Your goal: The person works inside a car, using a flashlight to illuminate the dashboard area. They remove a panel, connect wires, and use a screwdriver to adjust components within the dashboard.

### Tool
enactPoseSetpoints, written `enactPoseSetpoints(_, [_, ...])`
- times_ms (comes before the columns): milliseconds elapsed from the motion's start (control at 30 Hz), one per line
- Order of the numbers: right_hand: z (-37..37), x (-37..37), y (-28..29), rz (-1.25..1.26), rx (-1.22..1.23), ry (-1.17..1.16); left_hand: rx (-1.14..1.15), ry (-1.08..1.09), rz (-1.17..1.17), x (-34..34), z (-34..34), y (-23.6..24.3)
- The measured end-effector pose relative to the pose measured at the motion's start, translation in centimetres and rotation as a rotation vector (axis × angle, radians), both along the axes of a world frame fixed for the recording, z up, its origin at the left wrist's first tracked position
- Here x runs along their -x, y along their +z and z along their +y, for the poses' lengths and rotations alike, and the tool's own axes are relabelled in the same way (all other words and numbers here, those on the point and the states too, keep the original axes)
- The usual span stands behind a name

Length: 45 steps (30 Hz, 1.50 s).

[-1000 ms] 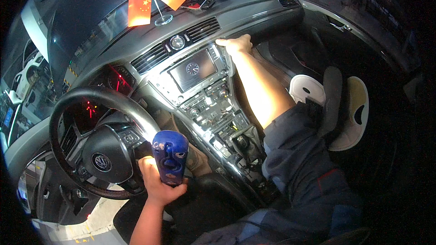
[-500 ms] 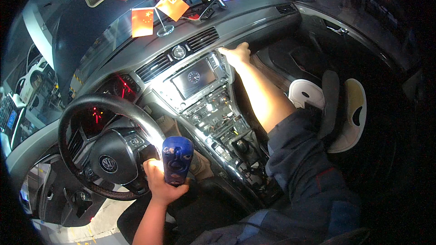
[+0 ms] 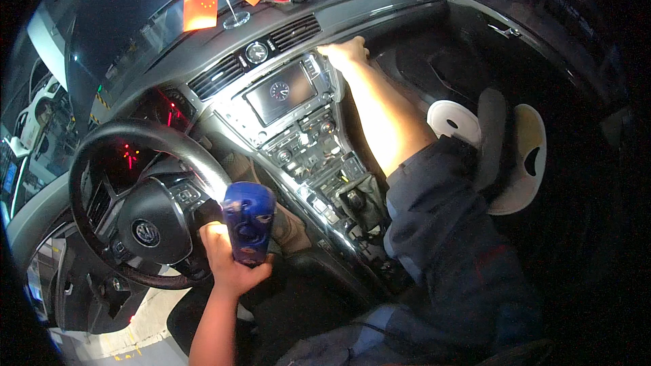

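Note:
My left hand [image 3: 227, 257] is wrapped round a blue handheld tool [image 3: 249, 220] with a rounded body, upright in front of the steering wheel's right side. Its exact kind cannot be made out. The black steering wheel [image 3: 146, 230] is just left of that hand. My right arm reaches across to the dashboard. There my right hand [image 3: 346, 54] grips the upper right edge of the silver centre trim panel [image 3: 239, 116], thumb on the front side; the other fingers are partly hidden. Within this panel sits a display screen [image 3: 278, 93] showing a clock dial.
Below the screen the centre console [image 3: 302, 149] shows exposed parts around the gear lever [image 3: 356, 200]. Two small red flags [image 3: 201, 8] on a stand top the dashboard. White and dark rounded pieces [image 3: 453, 120] lie on the passenger side. A round clock [image 3: 257, 52] sits between air vents.
The whole view has shifted, so the dashboard and both hands appear higher and slightly left. Both hands keep their hold; the trim panel shows no clear movement.

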State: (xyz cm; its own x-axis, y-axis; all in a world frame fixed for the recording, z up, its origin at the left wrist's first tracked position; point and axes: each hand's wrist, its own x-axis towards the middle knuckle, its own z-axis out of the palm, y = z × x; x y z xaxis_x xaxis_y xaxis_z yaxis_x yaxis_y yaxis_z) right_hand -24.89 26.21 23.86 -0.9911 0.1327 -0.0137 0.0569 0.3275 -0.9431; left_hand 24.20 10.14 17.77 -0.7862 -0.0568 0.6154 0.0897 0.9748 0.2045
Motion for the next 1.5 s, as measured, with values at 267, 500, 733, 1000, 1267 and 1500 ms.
enactPoseSetpoints(267, [3.3,-0.2,-8.4,0.379,0.081,0.269,0.006,-0.030,-0.010,0.9,1.3,2.0])
enactPoseSetpoints(500, [2.0,-3.3,-5.2,0.403,-0.267,0.092,-0.001,-0.047,0.001,1.4,1.2,2.1])
enactPoseSetpoints(733, [1.7,-3.6,-3.0,0.316,-0.408,0.106,0.048,-0.038,0.008,1.0,1.2,1.7])
enactPoseSetpoints(1000, [-3.0,-15.7,-2.6,0.829,-0.388,0.545,-0.030,-0.053,-0.014,0.5,1.6,2.8])
enactPoseSetpoints(1267, [-8.8,-22.5,-3.8,0.606,-0.966,0.919,-0.005,-0.051,0.006,0.6,1.6,2.9])
enactPoseSetpoints(1500, [-11.0,-22.0,-5.1,0.554,-0.934,0.874,0.008,-0.068,0.011,0.8,1.6,2.5])
